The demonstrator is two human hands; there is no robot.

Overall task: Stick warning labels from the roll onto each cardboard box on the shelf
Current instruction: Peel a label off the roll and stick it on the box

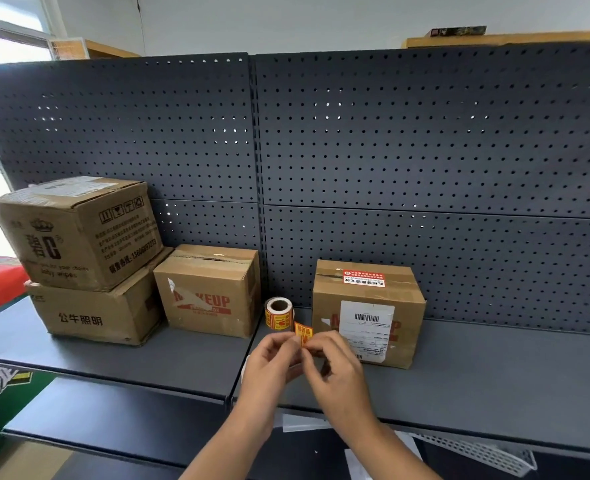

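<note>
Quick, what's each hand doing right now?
Left hand: pinching the warning label.
Right hand: pinching the same label.

Upper left box (75, 233): "碧C" and "baby wipes" are printed. Box beneath (89, 317): "公牛照明". Middle box (210, 299): red "MAKEUP", partly torn. Right box (328, 306): a barcoded shipping label (366, 327) is stuck over red lettering ending "UP". Print on the roll (279, 313) and loose label (303, 332) was not legible.

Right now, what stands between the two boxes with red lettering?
A roll of labels stands upright on the shelf there, seen from the head camera.
</note>
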